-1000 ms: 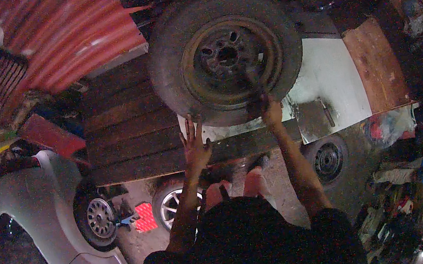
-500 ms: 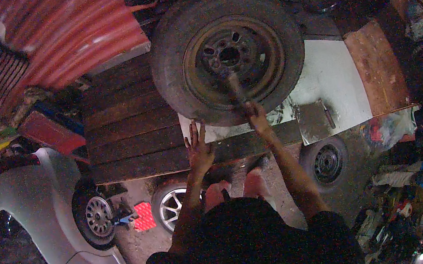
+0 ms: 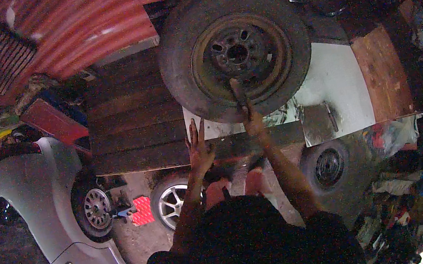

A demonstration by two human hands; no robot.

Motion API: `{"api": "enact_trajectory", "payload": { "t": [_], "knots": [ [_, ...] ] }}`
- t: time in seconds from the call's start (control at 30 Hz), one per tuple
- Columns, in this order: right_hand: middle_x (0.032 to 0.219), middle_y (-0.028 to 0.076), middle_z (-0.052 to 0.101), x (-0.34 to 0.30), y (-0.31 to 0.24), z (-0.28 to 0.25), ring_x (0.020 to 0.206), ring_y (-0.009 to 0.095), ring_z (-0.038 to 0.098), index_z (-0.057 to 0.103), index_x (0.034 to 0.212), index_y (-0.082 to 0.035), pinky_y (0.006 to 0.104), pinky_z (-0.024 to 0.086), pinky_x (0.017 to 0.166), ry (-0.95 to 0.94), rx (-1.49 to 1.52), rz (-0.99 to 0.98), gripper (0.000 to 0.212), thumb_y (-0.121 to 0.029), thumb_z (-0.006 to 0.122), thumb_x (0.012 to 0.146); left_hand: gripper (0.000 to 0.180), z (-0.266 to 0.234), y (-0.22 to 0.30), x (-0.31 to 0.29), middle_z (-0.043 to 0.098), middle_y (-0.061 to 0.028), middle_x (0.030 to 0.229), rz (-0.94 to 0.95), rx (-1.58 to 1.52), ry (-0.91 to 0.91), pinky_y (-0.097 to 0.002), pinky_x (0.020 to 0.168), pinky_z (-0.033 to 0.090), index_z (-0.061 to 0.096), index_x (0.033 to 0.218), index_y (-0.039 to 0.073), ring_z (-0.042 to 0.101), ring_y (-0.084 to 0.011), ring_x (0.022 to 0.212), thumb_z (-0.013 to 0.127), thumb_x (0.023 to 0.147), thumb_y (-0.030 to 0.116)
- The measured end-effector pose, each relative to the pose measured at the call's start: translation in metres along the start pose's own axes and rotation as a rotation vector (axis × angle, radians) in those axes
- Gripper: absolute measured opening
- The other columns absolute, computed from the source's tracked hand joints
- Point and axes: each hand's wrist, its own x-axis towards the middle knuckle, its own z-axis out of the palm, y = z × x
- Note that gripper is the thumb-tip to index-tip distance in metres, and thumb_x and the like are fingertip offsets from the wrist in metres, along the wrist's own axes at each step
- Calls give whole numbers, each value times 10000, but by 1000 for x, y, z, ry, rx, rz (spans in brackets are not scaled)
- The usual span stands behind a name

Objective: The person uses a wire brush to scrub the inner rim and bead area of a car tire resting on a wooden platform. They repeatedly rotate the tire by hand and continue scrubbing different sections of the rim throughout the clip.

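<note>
A big worn tire on a rusty steel wheel (image 3: pixel 197 79) lies at the far side of the wooden bench, its hub face toward me. In my right hand (image 3: pixel 254 125) is a slim brush (image 3: pixel 239 93) with a pale tip; my fingers are closed round its lower end. The brush reaches over the tire's near sidewall to the lower part of the rim; I cannot tell whether the tip touches. My left hand (image 3: pixel 200 147) is open, with fingers spread just below the tire's near left edge, over a white sheet (image 3: pixel 343 89) with dark smears.
A dark slim tool (image 3: pixel 331 117) lies on the sheet's right part. Dark planks (image 3: pixel 133 128) form the bench. On the floor are a spoked wheel (image 3: pixel 171 207), another wheel (image 3: pixel 329 166) and a red patterned mat (image 3: pixel 141 210). A silver car body (image 3: pixel 50 196) stands left, clutter (image 3: pixel 399 201) right.
The brush has swung from a blurred position near the hub down toward the lower rim and is clearer now. My left hand stays spread in nearly the same place. The whole view has shifted slightly.
</note>
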Motion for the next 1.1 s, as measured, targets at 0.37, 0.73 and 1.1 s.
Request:
{"api": "enact_trajectory", "payload": {
  "t": [0.37, 0.73, 1.1],
  "knots": [
    [934, 84, 662, 24, 54, 11, 842, 173, 635, 547, 1329, -32, 374, 554, 716, -139, 370, -169, 649, -599, 562, 1014, 943, 8, 9, -19, 37, -137, 1740, -107, 22, 61, -711, 1206, 131, 180, 1663, 210, 87, -387, 1593, 678, 875, 71],
    [1447, 203, 572, 52, -71, -48, 1290, 382, 580, 574, 1414, -39, 427, 426, 1133, -507, 43, -243, 653, -574, 505, 1046, 915, 51, 35, -68, 101, -191, 1727, -221, 132, 216, -675, 1220, 117, 195, 1663, 197, 131, -403, 1585, 651, 882, 58],
    [742, 44, 532, 90, -54, -100, 655, 163, 550, 577, 1435, -109, 353, 429, 592, -557, -101, -486, 529, -492, 464, 1089, 939, 113, 90, -93, 93, -162, 1735, -280, -96, 419, -718, 1189, 148, 195, 1665, 206, 179, -421, 1571, 725, 896, 305]
  ]
}}
